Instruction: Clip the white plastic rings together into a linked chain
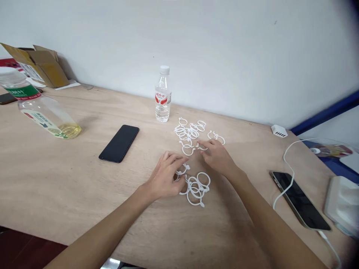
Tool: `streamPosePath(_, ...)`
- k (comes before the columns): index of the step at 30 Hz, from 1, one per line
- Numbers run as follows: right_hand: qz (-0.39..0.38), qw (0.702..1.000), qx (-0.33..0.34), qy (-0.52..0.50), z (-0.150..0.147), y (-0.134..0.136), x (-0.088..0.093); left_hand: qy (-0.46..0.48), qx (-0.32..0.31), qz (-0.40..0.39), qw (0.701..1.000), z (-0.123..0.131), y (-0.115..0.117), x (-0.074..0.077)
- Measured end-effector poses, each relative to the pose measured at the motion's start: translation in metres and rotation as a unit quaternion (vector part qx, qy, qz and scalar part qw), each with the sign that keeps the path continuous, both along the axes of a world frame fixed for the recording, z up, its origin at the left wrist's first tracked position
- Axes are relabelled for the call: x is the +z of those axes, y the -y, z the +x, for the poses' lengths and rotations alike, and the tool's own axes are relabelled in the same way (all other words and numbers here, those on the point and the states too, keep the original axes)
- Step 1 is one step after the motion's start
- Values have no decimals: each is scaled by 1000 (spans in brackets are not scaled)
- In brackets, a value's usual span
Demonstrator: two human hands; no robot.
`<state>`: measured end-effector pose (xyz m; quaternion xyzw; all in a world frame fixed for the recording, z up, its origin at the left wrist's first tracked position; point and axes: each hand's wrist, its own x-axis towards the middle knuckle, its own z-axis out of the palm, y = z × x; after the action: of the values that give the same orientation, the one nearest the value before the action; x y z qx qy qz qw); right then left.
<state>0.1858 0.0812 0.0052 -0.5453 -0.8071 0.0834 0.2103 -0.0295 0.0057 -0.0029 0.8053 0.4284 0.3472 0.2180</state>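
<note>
White plastic rings [190, 134] scattered on the wooden table [56, 179].
Left hand [165, 177] pinches one ring [183, 170] beside a near cluster [198, 188]; right hand [215, 155], fingers loosely curled, touches another ring [201, 147]. Water bottle [163, 95] stands behind.

A water bottle [162, 95] is being seen beyond the fingers, a black phone [119, 143] left of them, a charging phone [300, 200] right.

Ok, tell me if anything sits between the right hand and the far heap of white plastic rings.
Nothing visible does. The right hand lies on the bare wooden table, its fingertips already at the near edge of the far heap of white plastic rings. The clear water bottle stands behind the heap, out of the way.
</note>
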Motion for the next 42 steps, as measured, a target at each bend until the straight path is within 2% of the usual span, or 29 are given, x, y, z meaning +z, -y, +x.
streamPosePath(2, 0, 999, 11, 44, 1, -6, -6, -22, -9, 12, 1000, 0, 2, 1)
streamPosePath(5, 2, 1000, 9, 17, 0, -5, -8, -13, -13, 17, 1000, 0, 2, 2)
streamPosePath(7, 4, 998, -2, -62, -3, 3, -4, 11, 7, 10, 1000, 0, 1, 2)
streamPosePath(9, -32, 978, -22, -203, -10, 17, 5, 35, 28, 3, 999, 1, 0, 1)
streamPosePath(10, -69, 953, -37, -291, -15, 26, 10, 46, 35, 0, 998, 1, -1, 0)
streamPosePath(12, -156, 876, -51, -454, -27, 44, 19, 68, 38, -4, 997, 2, -1, -1)
streamPosePath(15, -248, 766, -46, -592, -44, 66, 25, 104, 22, 4, 994, 2, -2, -1)
streamPosePath(17, -289, 720, -39, -629, -50, 74, 24, 127, 1, 19, 992, 2, -1, -1)
streamPosePath(19, -301, 707, -35, -639, -51, 77, 19, 138, -18, 29, 990, 2, -1, 0)
streamPosePath(21, -279, 729, -36, -624, -48, 76, 14, 136, -28, 27, 990, 1, -1, 1)
streamPosePath(25, -206, 809, -37, -549, -42, 73, 9, 121, -31, 23, 992, 0, -1, 0)
streamPosePath(27, -175, 838, -39, -515, -41, 73, 8, 112, -36, 26, 993, -1, -1, -1)
streamPosePath(29, -156, 851, -40, -500, -41, 74, 7, 101, -42, 30, 994, -1, -1, -1)
streamPosePath(31, -162, 850, -34, -501, -40, 72, 4, 96, -41, 33, 994, -1, -1, -1)
streamPosePath(34, -177, 857, -44, -482, -35, 63, -2, 96, -10, 29, 995, -1, -1, -1)
streamPosePath(37, -118, 919, -82, -368, -27, 43, -10, 65, 21, 15, 998, 0, -2, -1)
streamPosePath(39, -66, 959, -84, -264, -22, 28, -15, 30, 19, 6, 999, 0, -2, -2)
streamPosePath(42, -33, 985, -52, -163, -19, 12, -21, -19, 4, 1, 1000, -1, -2, -1)
